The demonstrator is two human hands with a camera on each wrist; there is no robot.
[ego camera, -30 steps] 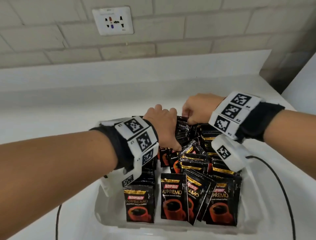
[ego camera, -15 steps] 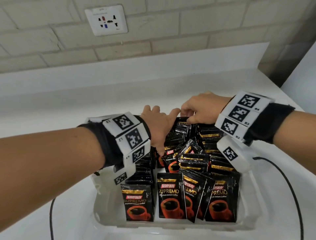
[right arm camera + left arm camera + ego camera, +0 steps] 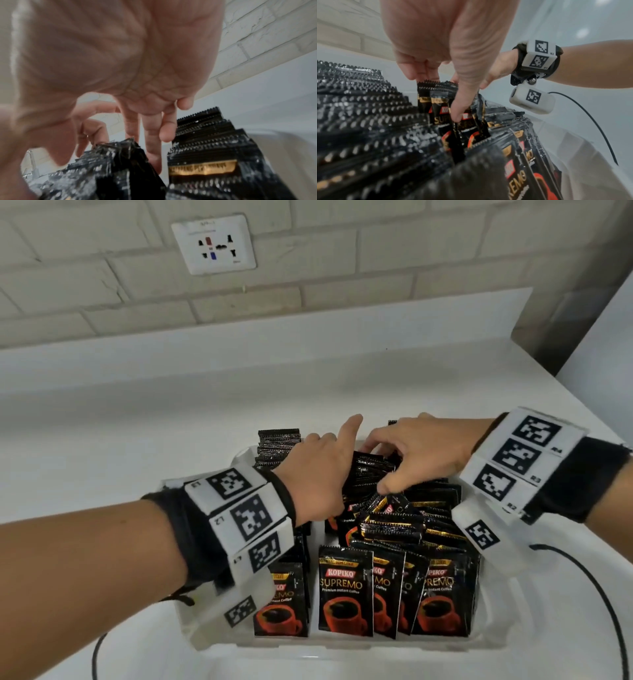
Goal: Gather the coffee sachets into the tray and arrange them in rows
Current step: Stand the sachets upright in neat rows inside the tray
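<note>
A translucent white tray (image 3: 513,607) on the counter is packed with black Kopiko coffee sachets (image 3: 344,594) standing in three rows. The left row (image 3: 279,446) and right row (image 3: 435,498) stand tidy. The middle row's rear sachets (image 3: 373,470) lean loose. My left hand (image 3: 325,470) pinches a small bunch of these: its thumb (image 3: 458,115) presses on a sachet's face and the other fingers (image 3: 421,75) sit behind the top edges. My right hand (image 3: 407,457) is beside it, straight fingers (image 3: 152,148) poking down between the bunch and the right row, thumb (image 3: 387,489) touching the tops.
The tray sits on a white counter (image 3: 137,422) against a pale brick wall with a socket plate (image 3: 214,244). A black cable (image 3: 589,594) curves over the counter right of the tray. A white panel (image 3: 609,344) rises at the right.
Both hands have shifted on the middle row's rear sachets. My left hand has turned and its index finger has lifted. My right hand has spread, its thumb now on the sachet tops.
</note>
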